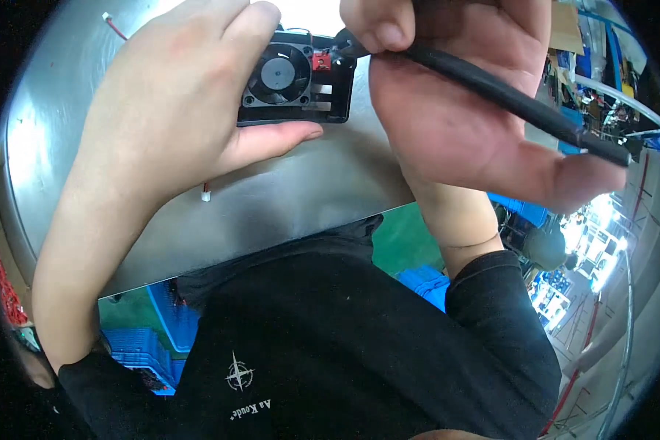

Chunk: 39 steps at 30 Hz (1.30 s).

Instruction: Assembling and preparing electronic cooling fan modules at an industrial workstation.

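My left hand (pixel 191 95) is wrapped round the left side of a black plastic housing (pixel 335 116), its thumb lying along the near edge. Inside the housing sits a small black cooling fan (pixel 278 74) with a screw hole at each visible corner. Right of the fan is a small red part (pixel 320 61). My right hand (pixel 462 103), palm turned up, grips a slim black tool that looks like tweezers (pixel 506 99). Its narrow end reaches the housing's upper right, close beside the red part; whether it touches anything there I cannot tell.
The housing is over a shiny metal table (pixel 271 205) with a curved-looking edge. A white connector on a thin wire (pixel 206 196) pokes out below my left wrist, another connector (pixel 107 17) lies at the far left. Blue plastic bins (pixel 139 350) stand below the table on a green floor.
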Each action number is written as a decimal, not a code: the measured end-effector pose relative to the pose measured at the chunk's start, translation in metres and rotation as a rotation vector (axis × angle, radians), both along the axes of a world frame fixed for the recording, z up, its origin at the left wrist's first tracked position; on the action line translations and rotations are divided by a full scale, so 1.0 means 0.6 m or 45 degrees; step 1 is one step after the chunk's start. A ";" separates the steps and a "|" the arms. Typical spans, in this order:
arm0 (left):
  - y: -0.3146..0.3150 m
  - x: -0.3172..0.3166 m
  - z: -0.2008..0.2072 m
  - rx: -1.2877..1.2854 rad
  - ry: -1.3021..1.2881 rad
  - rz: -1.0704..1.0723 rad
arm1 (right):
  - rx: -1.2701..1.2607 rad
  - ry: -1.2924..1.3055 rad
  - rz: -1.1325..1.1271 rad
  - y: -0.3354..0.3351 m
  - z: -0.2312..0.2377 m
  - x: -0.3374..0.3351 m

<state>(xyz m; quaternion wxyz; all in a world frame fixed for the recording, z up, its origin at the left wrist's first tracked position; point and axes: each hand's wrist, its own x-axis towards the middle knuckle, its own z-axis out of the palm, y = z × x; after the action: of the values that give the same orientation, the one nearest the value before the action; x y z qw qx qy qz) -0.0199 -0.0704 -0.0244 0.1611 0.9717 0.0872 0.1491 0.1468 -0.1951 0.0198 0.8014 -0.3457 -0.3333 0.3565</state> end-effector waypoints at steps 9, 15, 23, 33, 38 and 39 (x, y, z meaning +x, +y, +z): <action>-0.019 0.021 0.010 -0.053 0.009 -0.004 | -0.047 -0.040 0.229 0.004 -0.003 -0.004; -0.005 0.037 0.063 -0.111 0.265 0.000 | -0.053 -0.059 0.366 0.020 -0.016 -0.005; 0.004 0.021 0.056 -0.131 0.306 -0.001 | -0.059 -0.086 0.535 0.036 -0.026 -0.011; 0.006 0.031 0.047 -0.138 0.257 -0.022 | -0.072 -0.118 0.717 0.055 -0.038 0.023; 0.022 0.030 0.043 -0.042 0.207 -0.066 | -0.082 -0.122 0.819 0.074 -0.038 0.061; 0.018 0.029 0.035 -0.024 0.083 -0.078 | -0.083 -0.120 0.844 0.075 -0.035 0.068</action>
<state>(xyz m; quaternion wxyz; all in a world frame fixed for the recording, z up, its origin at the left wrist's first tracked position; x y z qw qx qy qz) -0.0024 -0.0594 -0.0032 0.1719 0.9767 0.0641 0.1115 0.1879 -0.1498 -0.0013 0.6141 -0.2599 -0.4527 0.5919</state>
